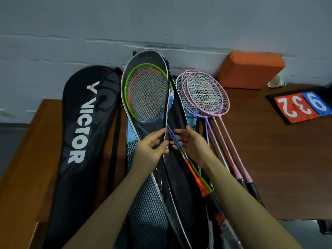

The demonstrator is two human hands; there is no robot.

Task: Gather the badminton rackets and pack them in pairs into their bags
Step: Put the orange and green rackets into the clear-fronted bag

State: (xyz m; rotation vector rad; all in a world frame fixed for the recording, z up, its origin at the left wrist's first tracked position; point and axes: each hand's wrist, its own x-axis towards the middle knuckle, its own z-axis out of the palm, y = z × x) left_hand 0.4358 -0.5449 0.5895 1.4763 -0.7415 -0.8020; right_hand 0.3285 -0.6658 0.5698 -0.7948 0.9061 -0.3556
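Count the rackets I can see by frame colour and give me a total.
Green racket: 1
Orange racket: 1
Pink rackets: 2
Purple racket: 1
White racket: 1
Total: 6, though overlapping frames make the pink, purple and white count uncertain.

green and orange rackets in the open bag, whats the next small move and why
Probably close the flap: the green racket and orange racket heads already lie inside the open bag, and the left hand pinches its edge while the right hand hovers open beside it.
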